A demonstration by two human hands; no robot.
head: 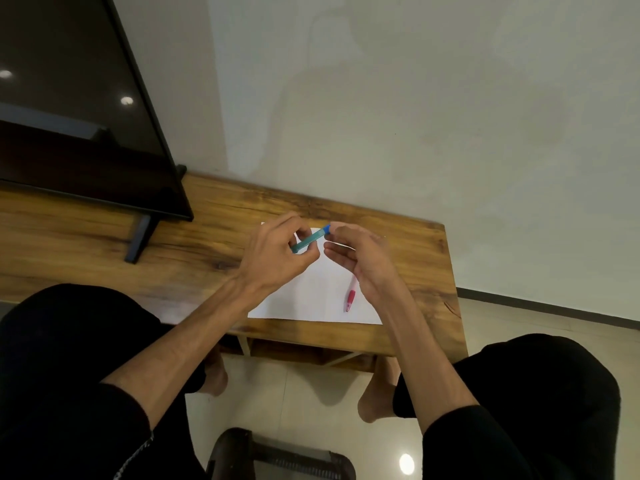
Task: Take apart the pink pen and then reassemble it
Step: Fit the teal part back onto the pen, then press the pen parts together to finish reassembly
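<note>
While both hands are raised over the white paper, they hold a teal pen between them. The left hand is closed around the lower end of this pen, with the fingers curled over the barrel. The right hand pinches the blue cap end with the fingertips, and its other fingers are half open below. The teal pen is tilted, its blue end higher and farther from the person.

The pink pen is not in any hand. It lies on the paper, near the paper's right front corner, just beside the right wrist and partly hidden by it. Its tip points toward the person. I cannot tell if it is complete or already opened.

The paper rests on the wooden desk, near the desk's front edge. Left of the paper, a dark screen stands on the desk, well apart from the paper.
</note>
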